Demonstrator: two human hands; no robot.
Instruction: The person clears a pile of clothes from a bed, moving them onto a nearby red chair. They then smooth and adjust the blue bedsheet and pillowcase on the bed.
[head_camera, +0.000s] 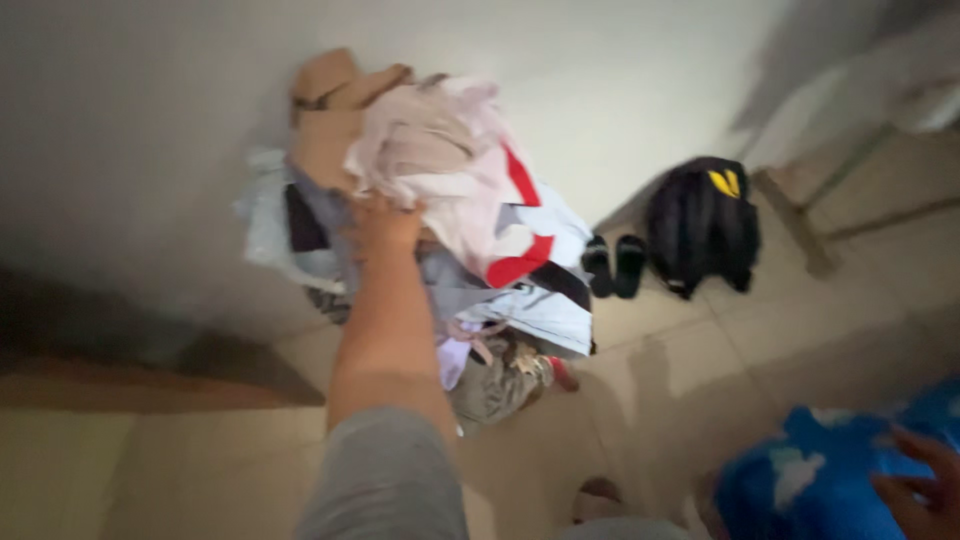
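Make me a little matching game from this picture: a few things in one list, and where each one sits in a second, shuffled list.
Things:
1. pile of clothes
2. black backpack
3. pair of dark sandals
4. blue cloth with white shapes

Places:
A. on the floor between the clothes and the backpack
B. bottom right, beside the right hand
C. against the wall, under the left hand
D. on the floor by the wall, right of the sandals

Pairs: 1-C, 2-D, 3-A, 4-B
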